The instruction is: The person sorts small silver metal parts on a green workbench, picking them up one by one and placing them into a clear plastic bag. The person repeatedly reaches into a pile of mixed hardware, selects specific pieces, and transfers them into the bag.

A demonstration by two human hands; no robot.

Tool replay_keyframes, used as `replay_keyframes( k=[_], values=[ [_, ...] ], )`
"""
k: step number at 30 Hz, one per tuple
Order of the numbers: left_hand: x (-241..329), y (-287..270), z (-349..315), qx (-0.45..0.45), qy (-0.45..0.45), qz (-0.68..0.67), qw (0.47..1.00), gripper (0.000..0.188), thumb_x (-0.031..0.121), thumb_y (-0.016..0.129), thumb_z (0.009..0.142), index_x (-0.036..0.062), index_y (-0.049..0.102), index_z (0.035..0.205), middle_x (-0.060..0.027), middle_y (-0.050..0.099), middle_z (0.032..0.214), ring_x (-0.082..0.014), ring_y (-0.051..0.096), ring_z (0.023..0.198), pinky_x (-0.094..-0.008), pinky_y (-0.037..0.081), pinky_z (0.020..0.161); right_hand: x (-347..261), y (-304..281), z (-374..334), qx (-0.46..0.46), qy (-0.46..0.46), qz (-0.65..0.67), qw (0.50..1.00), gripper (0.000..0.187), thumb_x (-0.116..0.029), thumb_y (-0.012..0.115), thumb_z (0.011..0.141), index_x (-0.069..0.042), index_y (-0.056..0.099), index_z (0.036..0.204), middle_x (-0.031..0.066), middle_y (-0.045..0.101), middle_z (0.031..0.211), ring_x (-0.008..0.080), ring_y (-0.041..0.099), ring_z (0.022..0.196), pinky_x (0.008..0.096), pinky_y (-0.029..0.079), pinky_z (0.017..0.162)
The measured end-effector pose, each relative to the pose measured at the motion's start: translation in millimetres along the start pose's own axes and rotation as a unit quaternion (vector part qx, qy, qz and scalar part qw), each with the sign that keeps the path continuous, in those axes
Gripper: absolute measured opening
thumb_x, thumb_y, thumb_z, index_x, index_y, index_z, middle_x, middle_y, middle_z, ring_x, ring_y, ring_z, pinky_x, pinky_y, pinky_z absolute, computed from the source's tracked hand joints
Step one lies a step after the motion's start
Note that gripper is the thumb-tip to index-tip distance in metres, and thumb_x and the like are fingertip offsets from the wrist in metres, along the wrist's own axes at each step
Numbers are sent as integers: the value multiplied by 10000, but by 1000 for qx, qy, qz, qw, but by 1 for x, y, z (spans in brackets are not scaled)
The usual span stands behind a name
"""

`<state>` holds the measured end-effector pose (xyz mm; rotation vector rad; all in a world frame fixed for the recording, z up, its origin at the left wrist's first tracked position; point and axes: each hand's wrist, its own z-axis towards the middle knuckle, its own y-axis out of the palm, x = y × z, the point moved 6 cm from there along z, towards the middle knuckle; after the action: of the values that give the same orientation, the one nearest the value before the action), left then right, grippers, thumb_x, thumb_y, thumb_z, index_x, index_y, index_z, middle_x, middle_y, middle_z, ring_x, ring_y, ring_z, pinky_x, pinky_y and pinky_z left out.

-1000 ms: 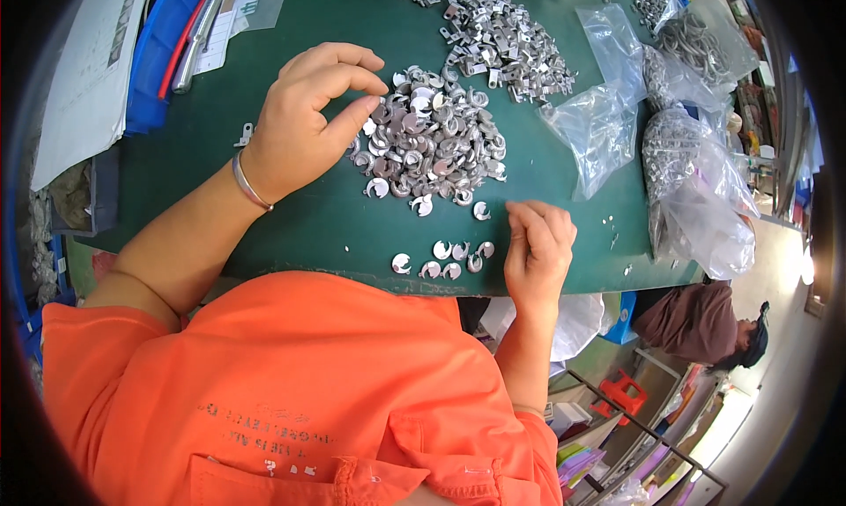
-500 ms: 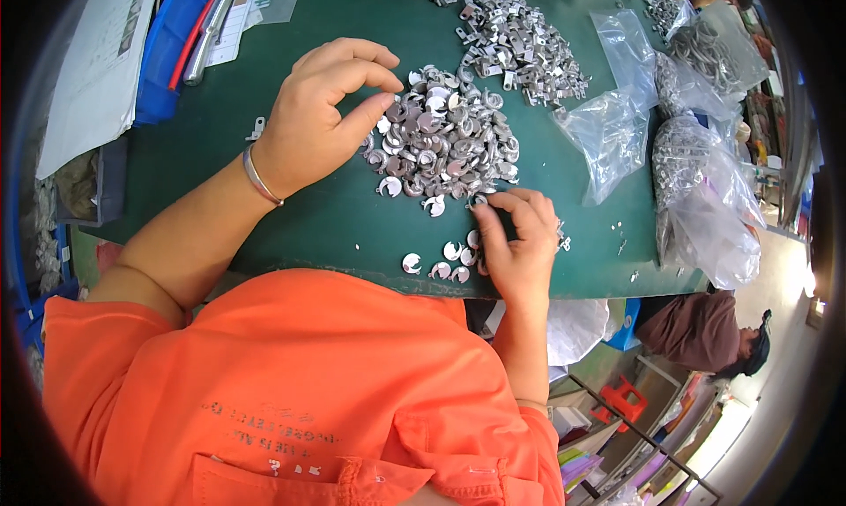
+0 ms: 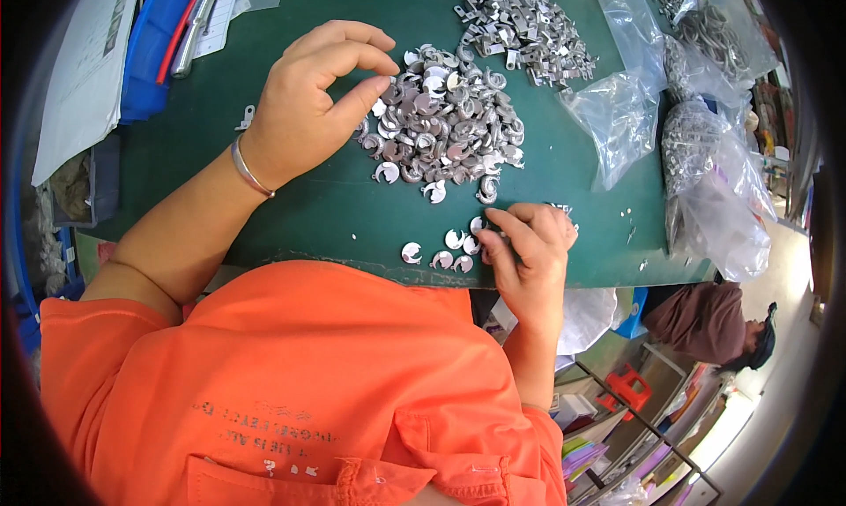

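Note:
A heap of small silver crescent-shaped metal pieces (image 3: 449, 122) lies on the green table. At the heap's left edge hovers my left hand (image 3: 313, 96), thumb and index tips almost together; what sits between them, if anything, is too small to tell. My right hand (image 3: 536, 255) is down near the front edge, thumb and index curled in a pinch beside several loose crescent pieces (image 3: 454, 239). Its fingertips come close to one crescent piece (image 3: 477, 225), and they hide whatever they grip. Most of the loose pieces lie flat, a little apart.
Behind the crescent heap is a pile of small metal clips (image 3: 529, 34). Clear plastic bags (image 3: 621, 122) and filled bags (image 3: 696, 153) stand at the right. At far left are papers (image 3: 84, 74) and a blue tray (image 3: 150, 74). Another person (image 3: 696, 321) is at the right.
My right hand has drawn back from the heap's near edge toward the loose pieces. My left hand stays at the heap's left side. The view has shifted slightly.

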<state>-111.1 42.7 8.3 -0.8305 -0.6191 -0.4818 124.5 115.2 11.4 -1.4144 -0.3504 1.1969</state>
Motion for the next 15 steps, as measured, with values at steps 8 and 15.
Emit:
replay_keyframes(
  k=[8,15],
  values=[
    [9,-4,3,2,18,22,1000,145,-25,639,741,14,618,880,-107,612,997,-225,582,966,-296,462,796,-1,0,-2,43,-8,77,996,123,-44,696,689,-83,627,783,25,622,784,215,553,757,327,346,748],
    [51,53,-41,-278,-229,-401,842,204,-35,619,809,-40,588,1011,-106,607,942,-139,637,775,-232,519,680,-41,-2,18,32,-71,239,968,130,28,658,722,-34,625,832,74,618,765,231,574,701,315,435,662]
  ],
)
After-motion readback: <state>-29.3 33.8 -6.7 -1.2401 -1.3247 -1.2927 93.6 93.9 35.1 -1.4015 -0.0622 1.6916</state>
